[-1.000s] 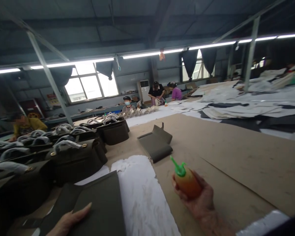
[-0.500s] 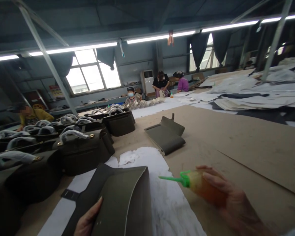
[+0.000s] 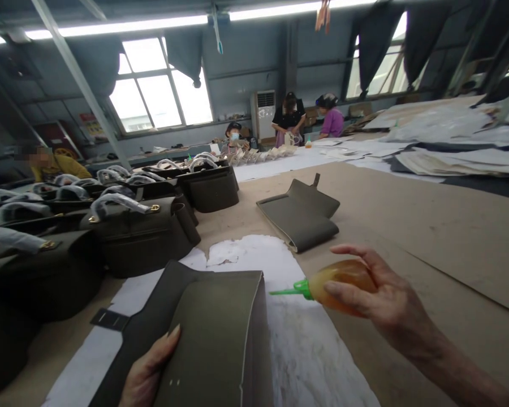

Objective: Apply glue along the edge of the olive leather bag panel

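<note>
Up front, the right hand (image 3: 377, 299) has its grip closed round an orange glue bottle (image 3: 341, 285) — green nozzle aimed left at a folded olive leather panel (image 3: 214, 333). The left hand (image 3: 146, 373) pinches that panel's near edge, lifting it off the white paper (image 3: 254, 257) on the desk (image 3: 428, 226).

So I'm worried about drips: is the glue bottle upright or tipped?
Tipped. The bottle lies nearly level in the right hand, its green nozzle pointing left toward the leather piece.
</note>
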Tool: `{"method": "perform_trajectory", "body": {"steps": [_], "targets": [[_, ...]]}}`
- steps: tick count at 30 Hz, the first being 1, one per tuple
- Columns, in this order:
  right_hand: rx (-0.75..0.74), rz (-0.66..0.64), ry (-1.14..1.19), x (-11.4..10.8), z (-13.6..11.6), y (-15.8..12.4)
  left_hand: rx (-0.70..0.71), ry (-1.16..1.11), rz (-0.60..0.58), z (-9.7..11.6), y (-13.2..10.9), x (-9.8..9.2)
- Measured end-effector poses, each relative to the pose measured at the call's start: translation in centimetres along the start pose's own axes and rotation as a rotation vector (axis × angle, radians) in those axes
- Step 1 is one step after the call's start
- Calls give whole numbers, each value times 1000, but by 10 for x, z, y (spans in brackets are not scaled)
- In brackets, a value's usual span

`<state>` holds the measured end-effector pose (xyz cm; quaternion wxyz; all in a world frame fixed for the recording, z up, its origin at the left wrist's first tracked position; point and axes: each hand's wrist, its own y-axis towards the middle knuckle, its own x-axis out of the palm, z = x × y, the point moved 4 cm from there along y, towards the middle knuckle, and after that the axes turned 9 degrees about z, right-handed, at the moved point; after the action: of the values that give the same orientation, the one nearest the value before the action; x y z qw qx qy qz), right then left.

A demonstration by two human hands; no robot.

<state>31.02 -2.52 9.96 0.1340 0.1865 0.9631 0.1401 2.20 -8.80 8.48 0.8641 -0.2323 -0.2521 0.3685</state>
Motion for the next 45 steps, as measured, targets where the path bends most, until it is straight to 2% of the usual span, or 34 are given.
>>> {"method": "perform_trajectory", "body": {"steps": [3,7,13,20,26,32,38,43,45], "targets": [[-58,-43,-23,9,-4,4,-31,49,30,-2,11,-7],[-110,-69,-50,17,-4,6,-120,141,-34,-7,24,-15],[-198,-46,-119,18,-8,4,-244,116,-83,-14,34,-22],[-305,-26,-156,16,-8,4,-150,156,-100,-10,37,-21],[-361,-5,-157,19,-5,5,-158,162,-75,-10,33,-20],[-370,-7,-177,22,-3,6,-18,108,-35,-4,26,-13],[-347,-54,-170,22,0,3,-90,135,-57,-7,27,-14],[-342,-92,-166,21,-5,-3,9,105,12,-3,22,-12],[-346,-111,-161,20,-6,-8,-19,118,8,-4,23,-12]]}}
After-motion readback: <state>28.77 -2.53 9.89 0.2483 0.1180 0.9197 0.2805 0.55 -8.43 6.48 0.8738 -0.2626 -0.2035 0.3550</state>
